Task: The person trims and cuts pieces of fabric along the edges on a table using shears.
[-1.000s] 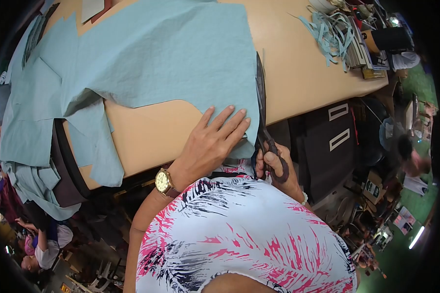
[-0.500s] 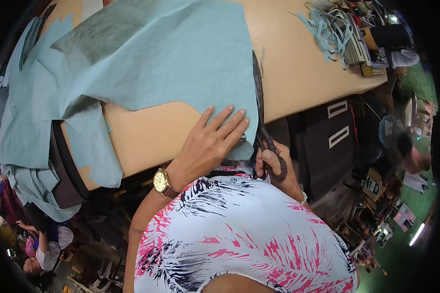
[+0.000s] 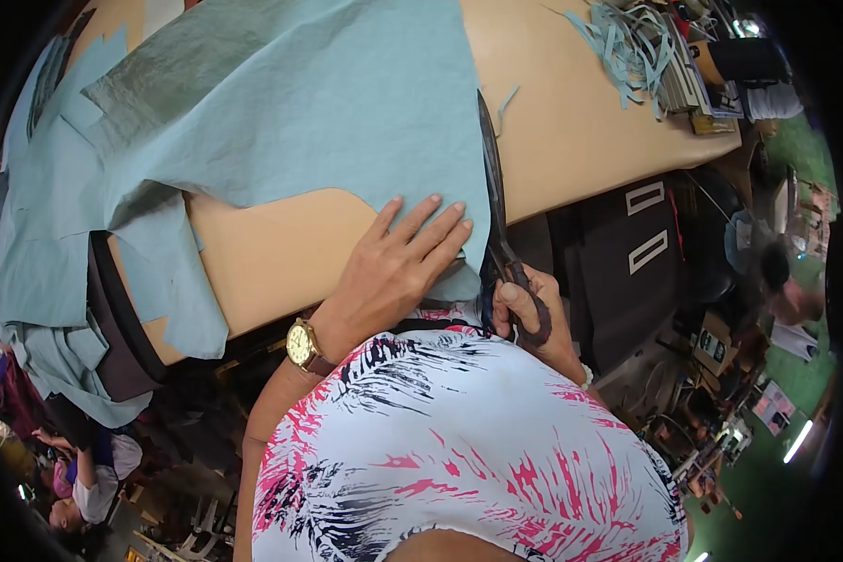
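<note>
A large piece of pale blue-green fabric (image 3: 347,112) lies over the tan tabletop (image 3: 571,140). Fingers stretched out, my left hand (image 3: 395,258) presses flat on its near corner; a watch (image 3: 302,344) is on that wrist. My right hand (image 3: 534,314) grips the dark handles of a pair of scissors (image 3: 497,197) at the table's near edge. The long blades run along the right-hand border of the fabric and point away from me. A thin offcut strip (image 3: 507,105) lies just right of the blade tips. Part of the lower handle is hidden by my fingers.
Cut strips (image 3: 628,51) are heaped at the back right beside stacked books (image 3: 684,80). More fabric (image 3: 47,272) hangs over the left edge. A dark chair or bag-like panel (image 3: 613,262) stands right of the table. Another person (image 3: 94,482) is at lower left.
The fabric, hands and scissors appear shifted slightly left in view. The thin strip by the blade tips has moved away from the fabric and curled. Both hands keep their hold.
</note>
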The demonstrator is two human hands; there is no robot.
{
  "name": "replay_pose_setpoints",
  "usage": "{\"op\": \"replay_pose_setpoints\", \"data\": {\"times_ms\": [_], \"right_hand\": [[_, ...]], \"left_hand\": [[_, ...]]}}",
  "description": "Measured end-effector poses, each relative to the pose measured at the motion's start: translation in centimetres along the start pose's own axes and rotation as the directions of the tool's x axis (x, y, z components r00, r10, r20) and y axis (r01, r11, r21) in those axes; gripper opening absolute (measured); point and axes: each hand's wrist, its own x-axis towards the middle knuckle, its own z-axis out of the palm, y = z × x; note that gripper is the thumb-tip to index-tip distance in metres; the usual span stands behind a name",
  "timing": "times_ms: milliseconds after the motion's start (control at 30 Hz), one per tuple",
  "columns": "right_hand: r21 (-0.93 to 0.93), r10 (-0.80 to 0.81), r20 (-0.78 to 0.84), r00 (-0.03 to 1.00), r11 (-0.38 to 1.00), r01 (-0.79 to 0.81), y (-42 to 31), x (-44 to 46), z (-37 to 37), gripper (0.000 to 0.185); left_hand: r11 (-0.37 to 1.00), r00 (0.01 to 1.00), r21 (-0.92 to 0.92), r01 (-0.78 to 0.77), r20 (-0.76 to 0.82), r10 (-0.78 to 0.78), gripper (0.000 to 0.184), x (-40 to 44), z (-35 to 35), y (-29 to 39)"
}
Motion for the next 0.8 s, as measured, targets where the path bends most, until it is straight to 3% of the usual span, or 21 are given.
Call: {"op": "replay_pose_setpoints", "data": {"times_ms": [400, 500, 600, 800], "right_hand": [[0.030, 0.038, -0.024, 0.999, 0.999, -0.038, -0.03, -0.09, 0.09, 0.025], [0.012, 0.067, -0.030, 0.997, 0.998, -0.066, -0.15, -0.17, 0.06, 0.024], [-0.023, 0.081, -0.034, 0.996, 0.996, -0.082, -0.18, -0.20, 0.08, 0.023], [0.020, 0.014, 0.000, 1.000, 1.000, -0.014, 0.02, -0.04, 0.27, 0.027]], "left_hand": [[1.000, 1.000, -0.008, 0.012, 0.001, -0.012, 0.047, 0.00, 0.15, 0.04], [1.000, 0.999, -0.008, -0.014, -0.031, 0.014, 0.037, 0.03, 0.13, 0.07], [1.000, 1.000, -0.006, 0.013, -0.013, -0.013, 0.047, -0.12, 0.24, 0.11], [0.999, 0.999, -0.032, -0.017, -0.029, 0.016, 0.047, -0.30, -0.13, 0.33]]}}
